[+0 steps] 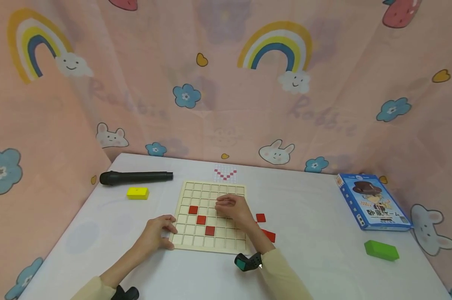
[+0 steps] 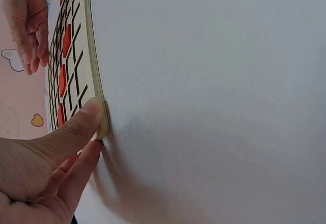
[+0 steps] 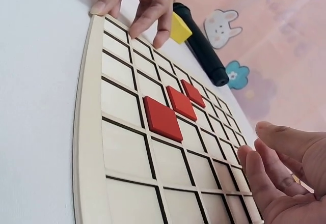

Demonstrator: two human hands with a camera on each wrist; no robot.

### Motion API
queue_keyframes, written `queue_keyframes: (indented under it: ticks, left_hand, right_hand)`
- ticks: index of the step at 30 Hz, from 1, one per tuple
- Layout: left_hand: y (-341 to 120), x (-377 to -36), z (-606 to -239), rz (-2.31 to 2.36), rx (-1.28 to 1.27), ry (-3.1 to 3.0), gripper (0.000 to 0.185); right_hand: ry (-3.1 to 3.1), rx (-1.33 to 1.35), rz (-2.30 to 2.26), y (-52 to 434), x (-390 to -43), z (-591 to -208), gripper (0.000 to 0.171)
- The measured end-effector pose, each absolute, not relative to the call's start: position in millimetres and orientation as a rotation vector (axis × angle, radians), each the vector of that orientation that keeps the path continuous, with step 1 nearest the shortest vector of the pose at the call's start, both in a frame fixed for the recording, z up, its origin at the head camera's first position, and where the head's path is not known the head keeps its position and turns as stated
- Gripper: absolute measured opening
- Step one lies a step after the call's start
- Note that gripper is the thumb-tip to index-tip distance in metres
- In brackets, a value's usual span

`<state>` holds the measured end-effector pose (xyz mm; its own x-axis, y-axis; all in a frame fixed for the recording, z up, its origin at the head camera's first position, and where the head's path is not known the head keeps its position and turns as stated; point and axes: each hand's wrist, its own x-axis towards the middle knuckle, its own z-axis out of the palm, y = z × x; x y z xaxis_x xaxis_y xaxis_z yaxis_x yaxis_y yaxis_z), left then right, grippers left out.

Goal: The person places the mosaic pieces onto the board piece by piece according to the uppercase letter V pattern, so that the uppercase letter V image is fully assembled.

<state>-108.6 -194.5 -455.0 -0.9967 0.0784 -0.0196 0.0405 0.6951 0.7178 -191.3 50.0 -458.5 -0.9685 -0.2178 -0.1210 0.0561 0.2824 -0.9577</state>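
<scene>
A pale wooden grid board (image 1: 196, 246) lies on the table with three red square tiles (image 1: 201, 220) in a diagonal line on it. At its near left corner my left hand (image 1: 156, 233) grips the edge; the thumb (image 2: 84, 117) presses the corner in the left wrist view. Over the right part of the board hovers my right hand (image 1: 235, 210), its fingers loosely bent. In the right wrist view, thumb and fingertips of this hand (image 3: 285, 168) are apart, with nothing seen between them. Loose red tiles (image 1: 260, 218) lie right of the board, partly behind the right forearm.
Behind the board lies a small paper (image 1: 226, 173) with a red V pattern on a grid. A black microphone (image 1: 136, 178) and a yellow block (image 1: 137, 193) are at the left. To the right are a blue game box (image 1: 375, 204) and a green block (image 1: 381, 250).
</scene>
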Motion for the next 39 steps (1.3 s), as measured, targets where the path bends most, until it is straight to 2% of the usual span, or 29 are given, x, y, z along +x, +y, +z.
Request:
queue_keyframes:
  ticks: [12, 21, 39]
  left_hand:
    - [-193, -108, -456, 1.207, 0.060, 2.817, 0.033]
    - [-195, -106, -453, 1.203, 0.050, 2.808, 0.033]
    - [-195, -108, -451, 1.198, 0.066, 2.807, 0.032]
  right_hand:
    - [2.222, -0.048, -1.900, 102, -188, -463, 0.035]
    - [2.431, 0.064, -1.750, 146, -179, -466, 0.034]
    - [2.560, -0.246, -1.482, 214, -154, -479, 0.034]
